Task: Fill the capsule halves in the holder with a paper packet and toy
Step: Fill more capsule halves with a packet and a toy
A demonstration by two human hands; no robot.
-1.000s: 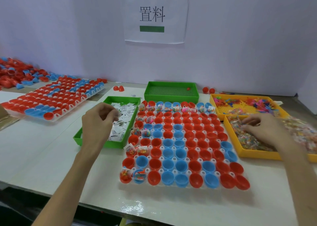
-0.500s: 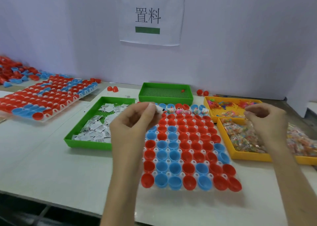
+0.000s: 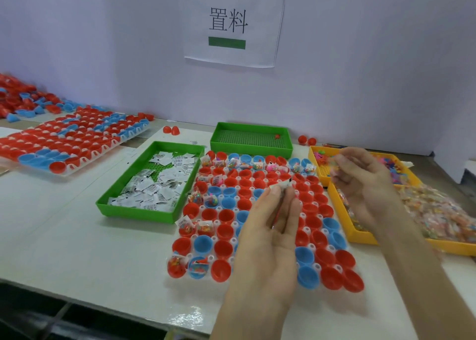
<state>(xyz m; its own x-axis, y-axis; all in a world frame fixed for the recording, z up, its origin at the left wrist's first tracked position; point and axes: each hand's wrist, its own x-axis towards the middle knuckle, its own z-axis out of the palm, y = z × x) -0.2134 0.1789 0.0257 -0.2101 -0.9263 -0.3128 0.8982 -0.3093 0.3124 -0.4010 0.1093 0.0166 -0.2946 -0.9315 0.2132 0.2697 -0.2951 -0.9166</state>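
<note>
The clear holder (image 3: 233, 241) of red and blue capsule halves lies in the middle of the table. Its back row and several cups on its left side hold bagged toys and packets, such as the front-left red half (image 3: 176, 264). My left hand (image 3: 273, 226) hovers over the holder's middle and pinches a white paper packet (image 3: 282, 185) at its fingertips. My right hand (image 3: 360, 182) is raised to the right of it, blurred, with a small bagged toy (image 3: 334, 163) pinched in its fingers. The cups under my left hand are hidden.
A green tray of paper packets (image 3: 154, 182) sits left of the holder, with a bare green tray (image 3: 251, 138) behind. Yellow trays of bagged toys (image 3: 438, 216) and loose coloured toys (image 3: 320, 159) stand at the right. Another filled holder (image 3: 69, 141) lies far left.
My left hand came from the packet tray to above the holder with a packet. My right hand lifted out of the yellow tray and moved toward the left hand.
</note>
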